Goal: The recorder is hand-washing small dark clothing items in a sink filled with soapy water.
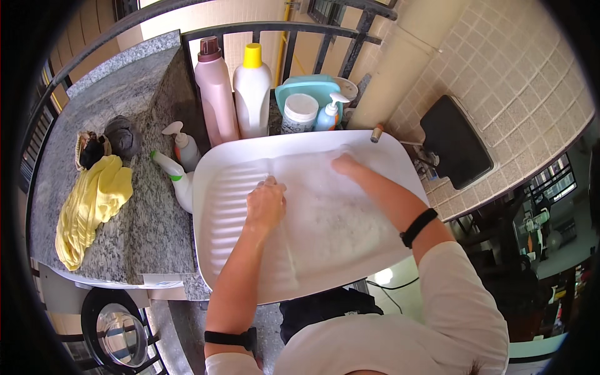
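A white laundry sink (pixel 300 288) with a ridged washboard (pixel 225 220) on its left side lies before me. My left hand (pixel 267 201) is over the inner edge of the washboard with its fingers curled. Whether it grips something pale is hard to see. My right hand (pixel 345 164) reaches into the far part of the basin, its fingertips hidden or blurred against the white. Cloudy, sudsy water (pixel 347 220) appears to fill the basin. Each forearm wears a black band.
On the left granite counter (pixel 154 234) lie a yellow cloth (pixel 93 206) and a dark grey cloth (pixel 123 136). Bottles (pixel 253 98), a jar (pixel 300 112) and a pump bottle (pixel 328 115) line the far rim. A tap (pixel 376 133) juts over the right corner.
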`<action>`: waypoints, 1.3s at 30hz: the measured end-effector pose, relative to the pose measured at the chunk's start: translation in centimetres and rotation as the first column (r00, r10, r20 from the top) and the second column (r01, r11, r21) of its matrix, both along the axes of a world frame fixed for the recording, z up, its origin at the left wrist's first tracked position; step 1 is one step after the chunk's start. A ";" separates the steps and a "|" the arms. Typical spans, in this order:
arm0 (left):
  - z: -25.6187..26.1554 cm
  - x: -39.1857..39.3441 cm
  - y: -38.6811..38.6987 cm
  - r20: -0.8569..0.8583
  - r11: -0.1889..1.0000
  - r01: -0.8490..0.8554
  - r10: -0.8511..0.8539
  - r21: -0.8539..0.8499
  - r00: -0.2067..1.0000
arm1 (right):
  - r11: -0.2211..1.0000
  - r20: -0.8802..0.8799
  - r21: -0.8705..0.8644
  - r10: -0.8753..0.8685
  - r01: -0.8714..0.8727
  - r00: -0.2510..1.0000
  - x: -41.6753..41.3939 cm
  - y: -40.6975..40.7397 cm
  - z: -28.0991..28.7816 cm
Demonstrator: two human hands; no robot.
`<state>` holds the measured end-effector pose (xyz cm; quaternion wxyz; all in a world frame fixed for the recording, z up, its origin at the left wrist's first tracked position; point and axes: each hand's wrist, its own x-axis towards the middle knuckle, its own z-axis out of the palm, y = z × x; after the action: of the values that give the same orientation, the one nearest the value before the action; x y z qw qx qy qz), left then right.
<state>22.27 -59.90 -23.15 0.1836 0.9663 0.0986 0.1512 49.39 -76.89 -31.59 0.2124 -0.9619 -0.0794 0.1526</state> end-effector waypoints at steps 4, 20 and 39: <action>0.4 -1.6 1.6 -0.025 0.995 -0.091 0.092 0.040 0.995 | 0.641 0.023 -0.106 0.766 -0.760 0.643 -10.6 8.5 1.7; 1.1 -1.9 0.1 -0.285 1.000 0.025 -0.020 0.016 0.958 | 0.378 -0.508 0.117 0.817 -0.919 0.271 -18.3 -11.2 6.7; 0.3 -1.7 0.1 -0.221 0.999 0.048 -0.046 0.001 0.974 | 0.671 -0.147 -0.523 0.536 -0.525 0.832 -4.6 -10.2 3.7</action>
<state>20.59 -59.83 -22.83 0.1718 0.9798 0.0951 0.0389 44.84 -87.06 -27.90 -0.1232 -0.9179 -0.3104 0.2143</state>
